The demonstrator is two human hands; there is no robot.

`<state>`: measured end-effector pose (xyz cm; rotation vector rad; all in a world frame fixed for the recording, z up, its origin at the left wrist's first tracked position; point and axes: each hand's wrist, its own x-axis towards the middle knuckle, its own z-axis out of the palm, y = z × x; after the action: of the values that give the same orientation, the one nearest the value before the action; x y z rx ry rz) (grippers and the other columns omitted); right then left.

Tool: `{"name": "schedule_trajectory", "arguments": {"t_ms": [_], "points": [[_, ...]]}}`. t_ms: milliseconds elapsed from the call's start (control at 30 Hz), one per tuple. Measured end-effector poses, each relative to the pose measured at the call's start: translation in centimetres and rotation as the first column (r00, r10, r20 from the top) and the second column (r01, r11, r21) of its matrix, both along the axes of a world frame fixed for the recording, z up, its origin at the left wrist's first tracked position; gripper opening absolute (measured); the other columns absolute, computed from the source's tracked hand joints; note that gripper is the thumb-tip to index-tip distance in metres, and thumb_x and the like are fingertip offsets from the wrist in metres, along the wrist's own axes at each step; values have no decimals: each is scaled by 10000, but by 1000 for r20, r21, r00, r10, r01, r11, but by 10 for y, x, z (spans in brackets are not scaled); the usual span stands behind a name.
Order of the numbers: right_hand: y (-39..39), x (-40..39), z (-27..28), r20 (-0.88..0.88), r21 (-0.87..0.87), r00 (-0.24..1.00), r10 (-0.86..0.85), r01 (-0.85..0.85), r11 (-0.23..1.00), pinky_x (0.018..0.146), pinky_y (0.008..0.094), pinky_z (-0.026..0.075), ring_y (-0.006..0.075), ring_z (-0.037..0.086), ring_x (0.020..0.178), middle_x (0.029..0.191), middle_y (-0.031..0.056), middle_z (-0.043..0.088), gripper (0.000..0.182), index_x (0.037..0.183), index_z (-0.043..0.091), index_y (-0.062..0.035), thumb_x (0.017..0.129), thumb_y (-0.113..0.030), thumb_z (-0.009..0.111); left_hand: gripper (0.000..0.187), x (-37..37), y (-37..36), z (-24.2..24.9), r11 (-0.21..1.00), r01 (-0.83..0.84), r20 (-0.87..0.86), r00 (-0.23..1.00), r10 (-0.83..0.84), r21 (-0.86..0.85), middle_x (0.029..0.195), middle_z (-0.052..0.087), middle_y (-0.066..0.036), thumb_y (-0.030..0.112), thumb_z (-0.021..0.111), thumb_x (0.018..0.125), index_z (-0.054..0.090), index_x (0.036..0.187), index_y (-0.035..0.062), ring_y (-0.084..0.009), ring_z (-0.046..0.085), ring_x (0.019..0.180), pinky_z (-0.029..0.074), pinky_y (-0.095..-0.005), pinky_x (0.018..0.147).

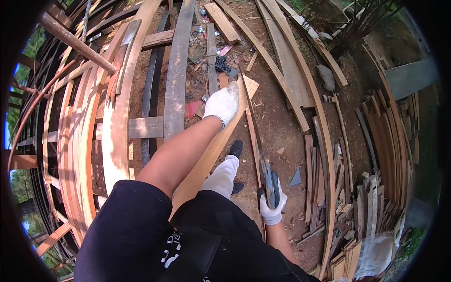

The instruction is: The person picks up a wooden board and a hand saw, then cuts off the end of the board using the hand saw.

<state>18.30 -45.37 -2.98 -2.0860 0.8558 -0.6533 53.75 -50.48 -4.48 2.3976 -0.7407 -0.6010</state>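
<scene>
Outdoor yard, bare brown dirt ground (pixel 277 129) w/ lumber all around & wood scraps strewn about. L hand (pixel 223 105), in a white knit glove, is on the left edge of a long light-tan wooden plank (pixel 211 157), nr its far end; fingertips partly hidden, so can't tell how far the fingers are closed. Plank runs from beyond that grip back under the forearm twd the body.

R hand (pixel 274 202), white glove w/ dark grey parts, is closed firmly round the blue-grey handle of a long thin-bladed handsaw (pixel 255 123). Blade points fwd from that grip, its far part close beside the plank's end, just R of L hand.

Left of L hand: wide dark-grey board (pixel 176 70). Small blue triangular scrap (pixel 295 177) nr R hand, on its right; farther right, long curved-looking tan board (pixel 330 164). Black shoe (pixel 237 148) btwn the 2 hands.
</scene>
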Motion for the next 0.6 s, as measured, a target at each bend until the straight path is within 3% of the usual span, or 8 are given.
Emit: {"name": "schedule_trajectory", "arguments": {"t_ms": [100,133,167,267,333,467,533,600], "points": [[0,1,4,9,31,999,35,-35,999,880,340,591,306,771,1028,1287,244,706,736,1477,545,27,753,-70,637,777,3,-1,3,1000,12,-7,1000,-12,18,1171,662,-356,503,176,1106,701,1121,-70,-527,606,1168,448,-557,1049],[-19,30,-13,112,-111,992,64,-51,992,867,338,587,294,778,986,1256,238,723,723,1462,560,29,751,-56,652,771,0,0,1,1000,10,-9,1000,-10,27,1168,663,-355,498,178,1108,700,1122,-69,-526,608,1163,447,-560,1048],[-37,71,-8,192,78,981,-23,8,997,861,345,581,275,773,995,1211,236,739,676,1436,575,42,769,-33,659,762,-3,2,10,1000,27,5,1000,-27,6,1160,667,-353,489,180,1110,701,1123,-68,-527,614,1152,452,-565,1041],[-90,162,-5,361,-46,932,44,-29,999,859,355,579,292,768,1007,1133,251,739,631,1431,571,37,823,-47,717,771,-1,3,-1,998,54,74,996,-52,-17,1153,671,-350,491,177,1109,703,1117,-72,-527,618,1145,453,-571,1038],[-83,156,2,324,-101,946,31,2,995,880,362,582,318,761,1046,1170,261,732,628,1425,571,45,821,-46,713,756,5,-1,-1,997,72,78,994,-71,-14,1151,675,-344,481,183,1110,706,1116,-65,-522,623,1139,463,-573,1025],[-20,46,4,147,123,988,-53,35,992,1072,353,486,262,668,1261,1358,250,672,583,1406,585,78,856,-97,674,714,-3,5,10,999,34,42,999,-34,-4,1138,683,-335,459,202,1114,708,1117,-44,-513,632,1129,482,-575,999],[9,-9,11,-74,238,995,-74,89,967,1093,359,469,245,659,1274,1370,256,665,622,1418,570,92,844,-124,673,712,1,1,1,1000,13,8,1000,-13,1,1132,681,-340,463,203,1113,705,1114,-42,-518,630,1127,482,-569,1003],[-8,13,8,-28,189,999,-18,23,982,1089,360,472,244,665,1263,1363,257,669,630,1422,564,95,839,-117,671,751,2,1,-8,998,55,32,998,-54,-44,1153,678,-344,501,209,1101,719,1122,-49,-512,639,1136,468,-553,1049]]}}
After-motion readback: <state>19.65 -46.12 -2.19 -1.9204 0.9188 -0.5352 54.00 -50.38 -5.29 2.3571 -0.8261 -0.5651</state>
